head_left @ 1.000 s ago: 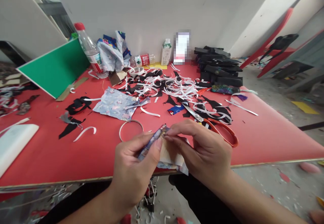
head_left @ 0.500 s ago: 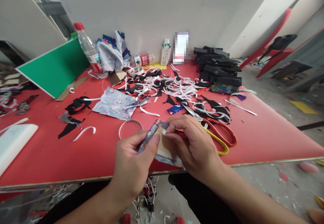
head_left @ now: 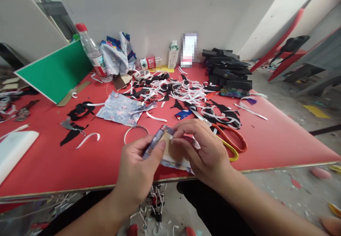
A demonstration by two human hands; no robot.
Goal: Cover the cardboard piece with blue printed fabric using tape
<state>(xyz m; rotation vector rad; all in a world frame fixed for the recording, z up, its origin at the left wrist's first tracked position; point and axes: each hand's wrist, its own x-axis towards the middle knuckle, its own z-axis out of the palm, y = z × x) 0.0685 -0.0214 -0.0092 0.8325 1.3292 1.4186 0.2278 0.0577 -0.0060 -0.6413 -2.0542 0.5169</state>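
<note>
Over the table's front edge, my left hand [head_left: 135, 163] grips a fabric-covered board [head_left: 173, 152], thumb on its bare tan face. Bluish patterned fabric [head_left: 156, 141] is folded over the board's left side and shows below its lower edge. My right hand [head_left: 206, 147] has thumb and forefinger pinched at the board's upper edge; a bit of something white shows at the fingertips, too small to name. Scissors [head_left: 234, 138] with orange and yellow handles lie just beyond my right hand. A thin ring [head_left: 125, 132] rests near my left hand.
White strips and black scraps [head_left: 170, 88] heap mid-table on the red tabletop [head_left: 90, 165]. A patterned cloth piece [head_left: 118, 108] lies left of them. Behind stand a bottle [head_left: 94, 56], a carton [head_left: 173, 54] and a stack of black pieces [head_left: 226, 67]. A green board [head_left: 55, 74] leans at left.
My right hand's pinch has shifted slightly along the board's edge, and a pale reddish flap now shows behind its fingers. The left hand keeps its grip. The view has moved slightly.
</note>
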